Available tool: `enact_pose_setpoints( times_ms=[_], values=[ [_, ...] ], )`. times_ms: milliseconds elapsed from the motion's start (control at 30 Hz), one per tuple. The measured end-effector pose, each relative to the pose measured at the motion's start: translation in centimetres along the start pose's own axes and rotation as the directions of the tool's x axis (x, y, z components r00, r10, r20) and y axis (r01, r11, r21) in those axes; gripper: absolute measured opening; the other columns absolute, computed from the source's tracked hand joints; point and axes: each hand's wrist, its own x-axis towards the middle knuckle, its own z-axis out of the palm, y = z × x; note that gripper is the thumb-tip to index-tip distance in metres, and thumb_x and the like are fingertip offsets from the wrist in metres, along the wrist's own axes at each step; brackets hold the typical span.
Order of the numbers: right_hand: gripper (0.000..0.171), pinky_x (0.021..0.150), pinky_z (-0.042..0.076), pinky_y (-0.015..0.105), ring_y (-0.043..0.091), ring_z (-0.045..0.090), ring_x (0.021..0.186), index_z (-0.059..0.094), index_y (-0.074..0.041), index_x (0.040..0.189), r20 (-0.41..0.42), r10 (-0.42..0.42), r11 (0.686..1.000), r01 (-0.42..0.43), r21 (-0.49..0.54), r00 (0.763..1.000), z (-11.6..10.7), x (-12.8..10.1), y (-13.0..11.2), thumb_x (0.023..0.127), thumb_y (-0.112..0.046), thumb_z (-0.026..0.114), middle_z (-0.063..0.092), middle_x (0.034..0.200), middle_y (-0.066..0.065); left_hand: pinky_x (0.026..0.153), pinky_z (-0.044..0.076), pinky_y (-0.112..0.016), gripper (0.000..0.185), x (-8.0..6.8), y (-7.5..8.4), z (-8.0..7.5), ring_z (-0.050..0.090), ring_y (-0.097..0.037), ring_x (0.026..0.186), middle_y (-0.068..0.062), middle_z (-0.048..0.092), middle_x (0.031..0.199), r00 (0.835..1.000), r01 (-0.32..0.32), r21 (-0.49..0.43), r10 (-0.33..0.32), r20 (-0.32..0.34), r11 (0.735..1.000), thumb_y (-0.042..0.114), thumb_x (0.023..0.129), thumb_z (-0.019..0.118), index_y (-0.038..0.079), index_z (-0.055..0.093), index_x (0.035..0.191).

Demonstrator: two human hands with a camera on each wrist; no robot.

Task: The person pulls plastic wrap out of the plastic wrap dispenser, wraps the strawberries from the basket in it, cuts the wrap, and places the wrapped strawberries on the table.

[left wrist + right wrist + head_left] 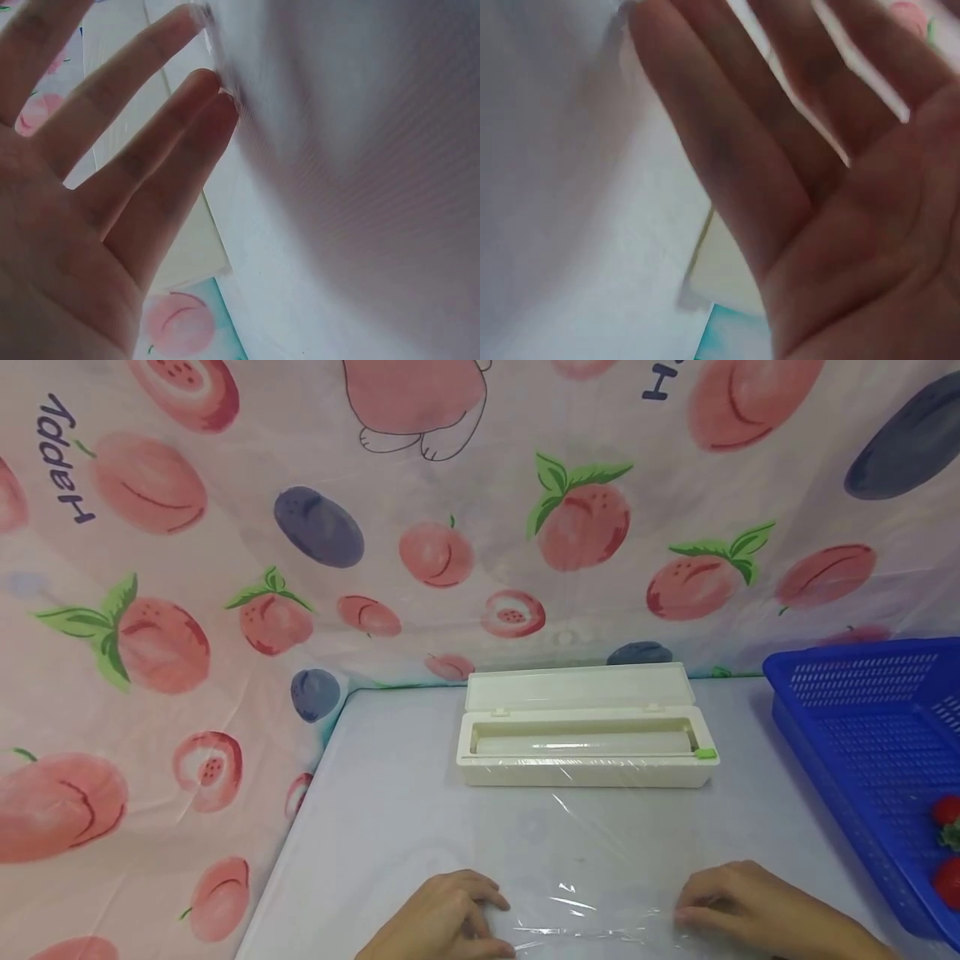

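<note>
Bright, even light; sharp head view, soft wrist views.

In the head view the light is soft and flat, with only faint shadows under the box [587,727] and the hands; small white glints sit on the film [577,893] at lower centre, and the cloth [150,610] bows slightly toward the frame's edges. Both wrist views are blurred and out of focus: the left hand [82,217] fills the left of its frame in pinkish shade, the right hand [832,187] smears across the right of its frame, against a pale, washed-out table [570,225].
</note>
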Motion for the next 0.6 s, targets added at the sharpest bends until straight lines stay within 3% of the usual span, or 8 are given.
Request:
enact_pose_setpoints(
  times_ms=[100,267,433,600],
  values=[
    [0.011,0.06,0.049,0.021,-0.009,0.053,0.076,0.071,-0.025,0.096,-0.076,-0.041,0.992,0.031,-0.126,0.996,0.6,0.3,0.1,0.096,-0.016,0.065,0.064,0.086,-0.022,0.091,0.053,-0.024,0.038,0.1,0.1,0.2,0.062,-0.002,0.107,0.016,0.071,0.103,1.0,0.003,0.014,-0.003,-0.01,1.0,0.044,0.094,0.066,0.022,0.08,0.067],
    [0.008,0.056,0.045,0.022,-0.011,0.047,0.068,0.07,-0.024,0.09,-0.152,0.036,0.962,-0.076,-0.263,0.988,1.5,0.4,-0.1,0.086,-0.024,0.076,0.056,0.077,-0.026,0.09,0.053,-0.024,0.043,0.3,0.0,0.6,0.063,-0.003,0.105,0.014,0.072,0.099,0.998,-0.022,0.057,0.025,-0.052,0.998,0.03,0.095,0.066,0.02,0.073,0.054],
    [0.018,0.052,0.038,0.019,-0.009,0.041,0.06,0.068,-0.023,0.09,-0.136,0.12,0.955,-0.152,-0.255,0.983,1.9,0.4,-0.2,0.079,-0.026,0.082,0.044,0.066,-0.024,0.09,0.05,-0.018,0.033,0.3,0.1,0.8,0.063,-0.002,0.102,0.014,0.072,0.097,0.99,-0.076,0.123,0.089,-0.108,0.99,0.026,0.088,0.074,0.022,0.073,0.055],
    [0.023,0.053,0.038,0.02,-0.004,0.044,0.062,0.067,-0.026,0.092,-0.074,0.282,0.939,-0.291,-0.184,0.957,2.0,0.8,-0.7,0.077,-0.021,0.083,0.047,0.067,-0.018,0.089,0.05,-0.016,0.018,0.1,0.1,0.9,0.062,-0.002,0.104,0.014,0.071,0.099,0.992,-0.062,0.13,0.076,-0.102,0.99,0.028,0.08,0.081,0.025,0.075,0.063]
  ],
)
